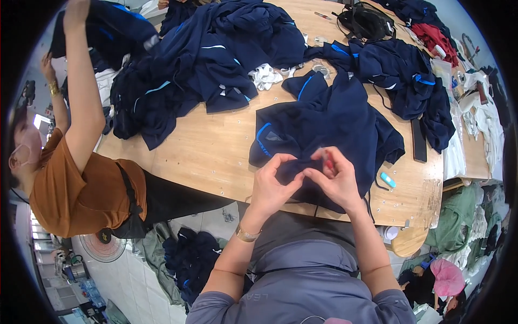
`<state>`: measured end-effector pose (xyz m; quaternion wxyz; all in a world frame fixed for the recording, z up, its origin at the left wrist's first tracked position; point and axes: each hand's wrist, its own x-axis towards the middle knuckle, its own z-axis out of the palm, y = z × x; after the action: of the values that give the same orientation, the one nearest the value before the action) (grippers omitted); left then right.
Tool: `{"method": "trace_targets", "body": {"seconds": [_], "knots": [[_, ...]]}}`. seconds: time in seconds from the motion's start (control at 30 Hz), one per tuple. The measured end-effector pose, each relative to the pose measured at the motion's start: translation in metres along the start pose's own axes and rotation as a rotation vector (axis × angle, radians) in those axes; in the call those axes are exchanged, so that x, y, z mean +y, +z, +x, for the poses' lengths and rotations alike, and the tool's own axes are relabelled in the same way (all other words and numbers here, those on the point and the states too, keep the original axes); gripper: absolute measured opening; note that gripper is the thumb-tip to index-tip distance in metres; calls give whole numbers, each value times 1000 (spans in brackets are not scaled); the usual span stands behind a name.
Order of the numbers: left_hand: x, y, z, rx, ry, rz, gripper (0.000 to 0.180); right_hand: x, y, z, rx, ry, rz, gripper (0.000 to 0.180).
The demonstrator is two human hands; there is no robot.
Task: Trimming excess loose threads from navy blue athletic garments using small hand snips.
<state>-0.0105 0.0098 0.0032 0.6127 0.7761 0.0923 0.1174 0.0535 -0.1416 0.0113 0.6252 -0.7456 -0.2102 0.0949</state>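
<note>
A navy garment (340,119) with bright blue trim lies spread on the table in front of me. My left hand (271,182) pinches a fold of it between thumb and fingers. Close beside it, my right hand (341,181) is closed at the same fold, thumb tip nearly meeting the left thumb. A small red thing (328,161) shows among the right fingers; its kind is too hidden to tell. Right of the garment lies a small turquoise and white object (387,180).
A large heap of navy garments (216,59) covers the table's far left, with more navy garments (399,70) at right. White scraps (265,76) and a black bag (367,21) lie farther back. At left a co-worker (86,183) in brown lifts a dark garment (108,32).
</note>
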Motion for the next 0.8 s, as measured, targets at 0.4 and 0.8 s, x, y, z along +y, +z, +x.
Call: {"method": "trace_targets", "body": {"seconds": [0.4,0.8], "knots": [[-11,-5,3,-6,35,44,29,21,9,-2,20,-76,3,9],[-8,-8,4,-11,-66,-182,21,14,-8,0,-53,-136,-328,32]]}}
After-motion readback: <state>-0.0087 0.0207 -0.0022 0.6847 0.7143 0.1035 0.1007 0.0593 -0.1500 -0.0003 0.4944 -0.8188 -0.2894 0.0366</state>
